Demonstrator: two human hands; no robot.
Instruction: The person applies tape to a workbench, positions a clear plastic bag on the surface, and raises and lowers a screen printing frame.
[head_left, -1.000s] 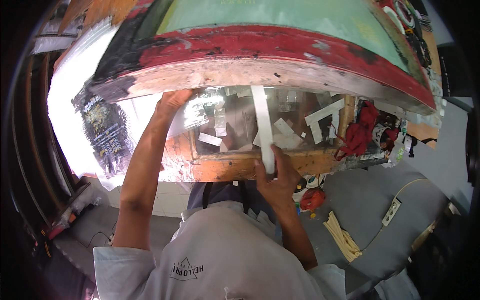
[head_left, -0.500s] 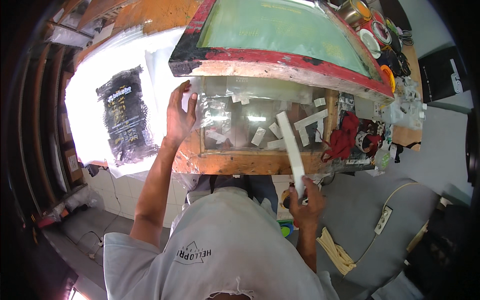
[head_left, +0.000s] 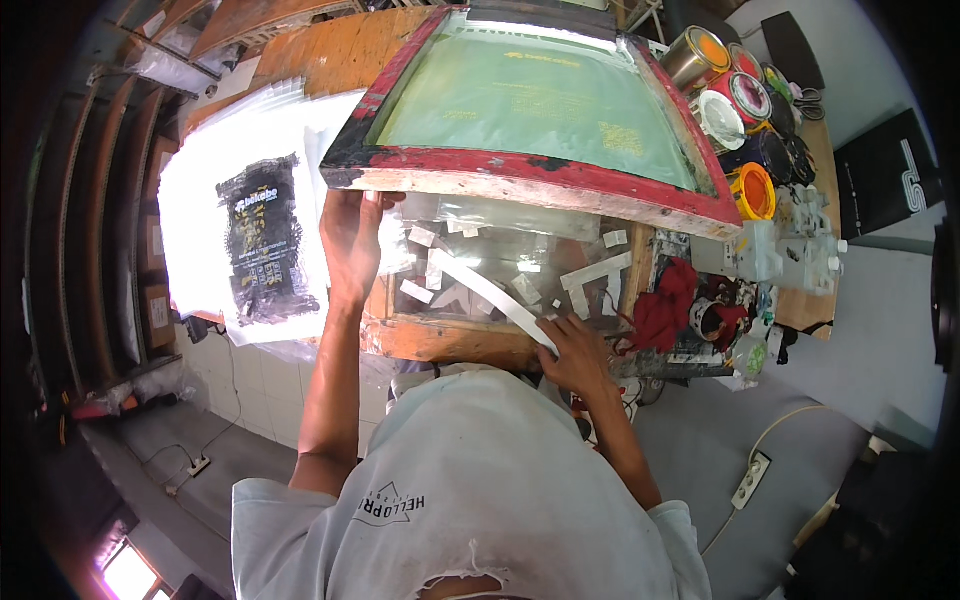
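Observation:
My left hand (head_left: 350, 250) is at the near left corner of a screen printing frame (head_left: 540, 190), its fingers closed at the lower edge and partly hidden beneath it. The frame is red and black with a green mesh, and stands raised over a glass-topped wooden bed (head_left: 440, 338). In my right hand (head_left: 580, 352) is a long white strip (head_left: 490, 292), gripped by its near end. The strip slants to the far left above the glass, where several white tape pieces (head_left: 598, 278) are stuck. I cannot tell whether its far end touches the glass.
Left of the frame lies a stack of white sheets (head_left: 195, 230) with a dark print on top. Red cloth (head_left: 665, 300) is bunched at the bed's right. Paint cans (head_left: 698, 55), an orange tub (head_left: 752, 190) and clear bottles (head_left: 805, 262) crowd the right side. A power strip (head_left: 750, 482) lies on the floor.
My left hand has gone from spread beside the frame's corner to its lower edge. My right hand has moved left and away from me, tilting the strip leftward. The whole view has shifted.

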